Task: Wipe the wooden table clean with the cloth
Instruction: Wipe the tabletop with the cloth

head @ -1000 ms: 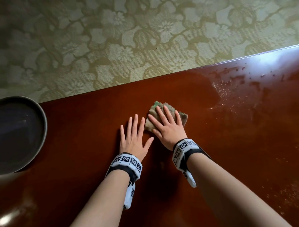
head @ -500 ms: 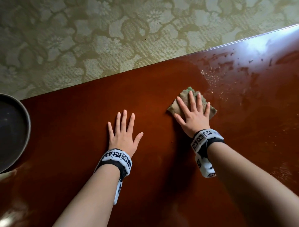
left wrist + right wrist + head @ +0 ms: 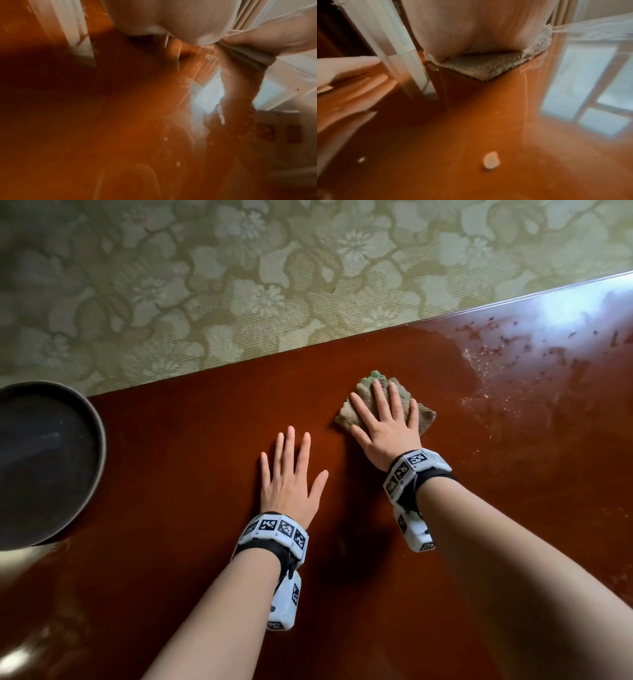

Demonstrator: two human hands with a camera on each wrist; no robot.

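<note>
Glossy reddish-brown wood fills the lower part of the head view: a polished wooden table whose far edge runs along a pale green floral-patterned carpet. On the table, right of centre, lies a crumpled tan-and-green cloth, and the right hand lies palm-down on top of it, pressing it flat. Its fingers are straight and spread across the cloth, not curled round it; cloth edges show beyond the fingertips and to the right. In the right wrist view a corner of the cloth juts out from under the palm onto the wood. The left hand rests flat on bare wood just beside the right, fingers splayed and relaxed, holding nothing. Both forearms reach forward from the near edge, each wearing a white marker-patterned wristband. Crumbs and smears speckle the table further right of the cloth. A dark round metal basin stands at the left edge.
</note>
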